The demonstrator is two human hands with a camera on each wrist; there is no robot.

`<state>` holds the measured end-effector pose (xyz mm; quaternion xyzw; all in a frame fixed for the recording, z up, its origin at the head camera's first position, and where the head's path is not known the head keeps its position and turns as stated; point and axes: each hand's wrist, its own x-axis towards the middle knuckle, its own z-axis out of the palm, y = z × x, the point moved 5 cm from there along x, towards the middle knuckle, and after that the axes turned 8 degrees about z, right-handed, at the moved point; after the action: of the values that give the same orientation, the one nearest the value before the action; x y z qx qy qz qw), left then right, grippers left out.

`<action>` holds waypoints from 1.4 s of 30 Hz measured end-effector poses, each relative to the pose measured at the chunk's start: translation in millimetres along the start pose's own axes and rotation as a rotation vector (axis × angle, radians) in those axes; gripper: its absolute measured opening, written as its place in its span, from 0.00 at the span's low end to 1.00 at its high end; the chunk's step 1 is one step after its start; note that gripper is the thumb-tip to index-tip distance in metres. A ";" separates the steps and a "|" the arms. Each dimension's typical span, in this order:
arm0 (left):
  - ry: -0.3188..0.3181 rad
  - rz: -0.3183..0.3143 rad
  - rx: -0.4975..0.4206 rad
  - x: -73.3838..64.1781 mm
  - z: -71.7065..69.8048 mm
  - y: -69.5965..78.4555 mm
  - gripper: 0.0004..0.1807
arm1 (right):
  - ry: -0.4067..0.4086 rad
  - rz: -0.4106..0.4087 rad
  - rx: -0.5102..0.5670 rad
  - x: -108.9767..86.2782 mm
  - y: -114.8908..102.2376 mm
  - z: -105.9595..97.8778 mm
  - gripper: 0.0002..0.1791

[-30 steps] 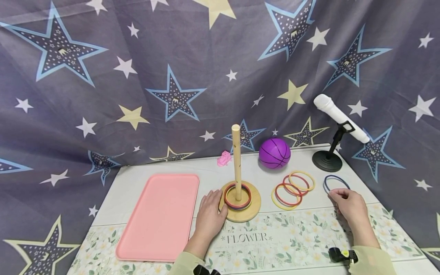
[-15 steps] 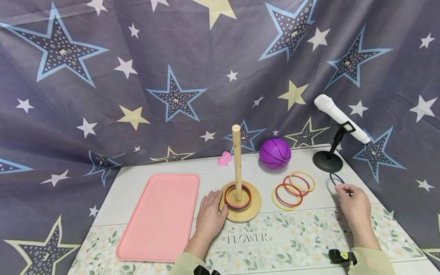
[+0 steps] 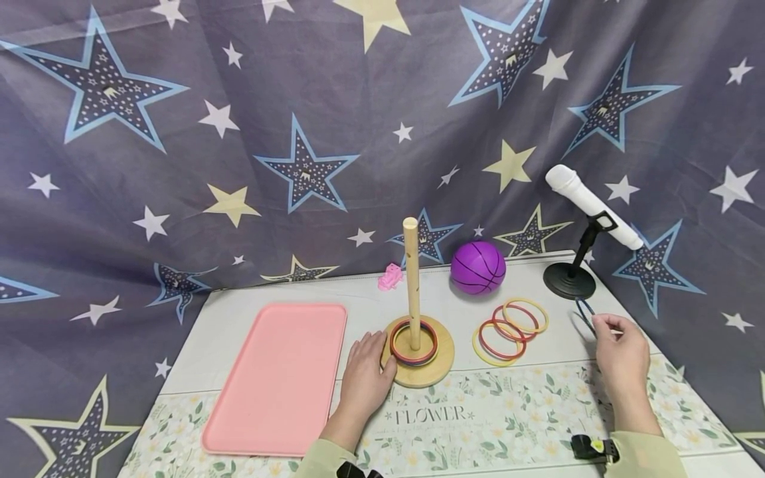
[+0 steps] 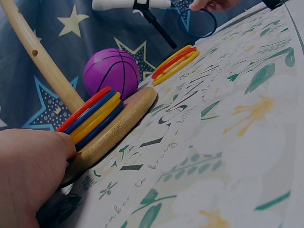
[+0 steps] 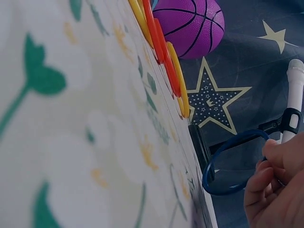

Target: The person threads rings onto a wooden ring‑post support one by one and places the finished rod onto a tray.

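My right hand (image 3: 624, 352) pinches a blue ring (image 5: 225, 191) between thumb and fingers. In both wrist views the ring stands on edge, raised over the tabletop near the microphone stand. My left hand (image 3: 366, 378) lies at the left side of a round wooden base (image 3: 441, 362), thumb along its near edge and fingers extended. From that base rises a wooden post (image 3: 412, 285). Red, blue and yellow rings (image 4: 95, 118) are stacked around the post's foot, and my left thumb overlaps them in the left wrist view.
Loose red and yellow rings (image 4: 173, 62) overlap in a pile right of the base. Behind them sits a purple ball (image 3: 477, 267). A white microphone (image 3: 592, 206) leans on a black stand (image 3: 569, 280). Left is a pink tray (image 3: 277, 378); a small pink object (image 3: 390, 276) lies behind the post.
My right hand has moved slightly to the right and tilted the blue ring from lying nearly flat to standing on edge. The left hand stays put at the base.
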<state>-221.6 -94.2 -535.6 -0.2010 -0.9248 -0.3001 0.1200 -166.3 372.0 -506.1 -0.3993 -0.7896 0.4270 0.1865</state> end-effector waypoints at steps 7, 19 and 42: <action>0.003 0.003 0.002 -0.2 -0.2 -0.3 0.31 | 0.032 -0.002 0.036 -1.0 -2.4 -2.5 0.24; 0.003 0.001 0.005 -0.1 1.0 0.4 0.31 | 0.024 0.009 0.082 -3.9 -15.2 -7.3 0.24; 0.002 -0.012 -0.001 -0.3 0.4 0.5 0.31 | -0.071 -0.075 0.276 -23.7 -77.5 -16.7 0.16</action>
<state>-221.2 -93.7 -535.8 -0.1953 -0.9257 -0.3013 0.1192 -177.6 337.5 -431.7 -0.3249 -0.7438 0.5380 0.2275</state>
